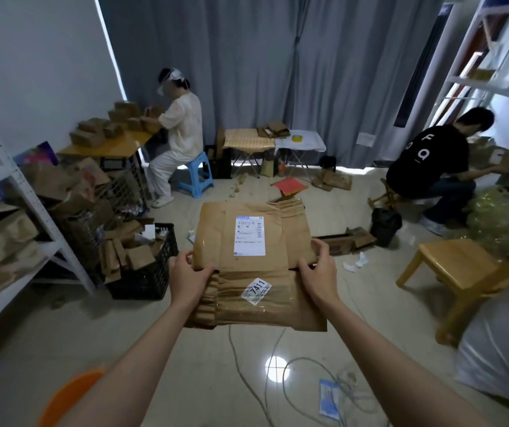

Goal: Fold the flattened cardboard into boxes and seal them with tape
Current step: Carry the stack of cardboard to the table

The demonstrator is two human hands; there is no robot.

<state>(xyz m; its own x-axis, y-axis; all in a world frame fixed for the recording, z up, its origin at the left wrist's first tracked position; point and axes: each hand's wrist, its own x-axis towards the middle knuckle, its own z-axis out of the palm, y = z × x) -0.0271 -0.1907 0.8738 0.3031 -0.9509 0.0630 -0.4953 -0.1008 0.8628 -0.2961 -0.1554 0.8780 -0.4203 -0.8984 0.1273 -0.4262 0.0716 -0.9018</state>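
A flattened brown cardboard box (247,266) is held up in front of me over the floor. It carries a white shipping label on its upper panel and a sticker reading 7411 on its lower panel. My left hand (190,274) grips its left edge at the fold, thumb on top. My right hand (319,268) grips the right edge at the same height, fingers curled round the upper panel's corner. A roll of yellow tape (297,138) lies on a small white table at the back.
A black crate (157,266) of cardboard pieces and a white shelf rack (44,229) stand at left. At right are a wooden stool (459,272) and a black bin (385,226). Cables (281,377) trail across the floor. Two people sit working by the far curtain.
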